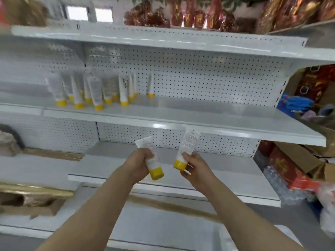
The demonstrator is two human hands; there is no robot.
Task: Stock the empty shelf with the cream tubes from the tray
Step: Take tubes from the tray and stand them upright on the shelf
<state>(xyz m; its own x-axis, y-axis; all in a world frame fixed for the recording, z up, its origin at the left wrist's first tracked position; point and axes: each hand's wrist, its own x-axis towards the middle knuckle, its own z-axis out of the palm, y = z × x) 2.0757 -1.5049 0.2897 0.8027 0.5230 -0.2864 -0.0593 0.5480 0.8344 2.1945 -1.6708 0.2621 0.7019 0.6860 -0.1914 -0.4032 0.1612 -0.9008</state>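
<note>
My left hand (pixel 140 163) grips a white cream tube (pixel 145 142) with a yellow cap (pixel 156 173), cap pointing down toward me. My right hand (pixel 194 166) holds a second white tube (pixel 188 142) near its yellow cap (pixel 179 165), the tube tilted upward. Both hands are raised in front of the lower white shelf (pixel 126 176). On the middle shelf (pixel 199 113) several cream tubes (pixel 96 93) stand on their yellow caps at the left, with one tube (pixel 150 86) a little apart to their right. The tray is not in view.
A pegboard back panel (pixel 208 78) lines the white shelving. Red and gold packages (pixel 199 15) sit on the top shelf (pixel 163 38). Cardboard boxes (pixel 299 156), red boxes and blue items (pixel 293 104) crowd the right side. A brown box (pixel 27 201) sits low at the left.
</note>
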